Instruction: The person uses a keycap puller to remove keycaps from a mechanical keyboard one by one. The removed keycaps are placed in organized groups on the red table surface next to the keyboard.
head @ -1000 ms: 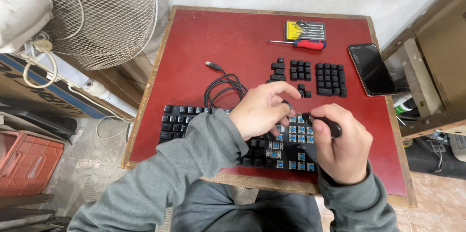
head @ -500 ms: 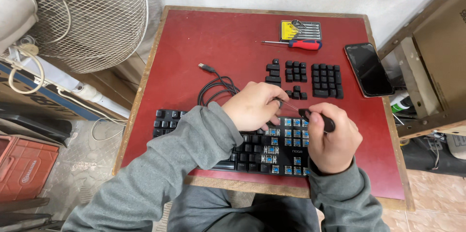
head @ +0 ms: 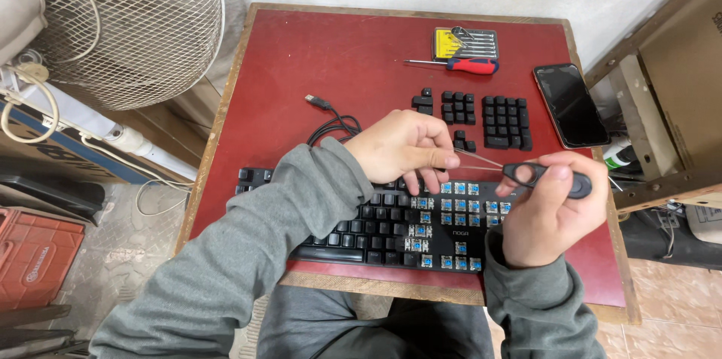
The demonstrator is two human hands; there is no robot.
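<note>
A black keyboard (head: 391, 227) lies at the near edge of the red table (head: 301, 66), its right part stripped to blue switches. My right hand (head: 553, 212) holds a black wire keycap puller (head: 545, 175) above the keyboard's right side. My left hand (head: 402, 148) pinches the puller's thin wire ends with its fingers curled; whether a keycap sits between them I cannot tell. Removed black keycaps (head: 504, 122) lie in neat groups beyond the hands. The keyboard's black cable (head: 331, 127) coils to the left.
A red-handled screwdriver (head: 470, 66) and a small bit case (head: 466, 43) lie at the table's far side. A dark phone (head: 570, 106) rests at the right edge. A wire-mesh fan (head: 120, 21) stands left, a cardboard box (head: 681, 73) right, a red crate (head: 34, 257) on the floor.
Both hands have lifted slightly off the keyboard. The puller now points left with its wires in my left fingers.
</note>
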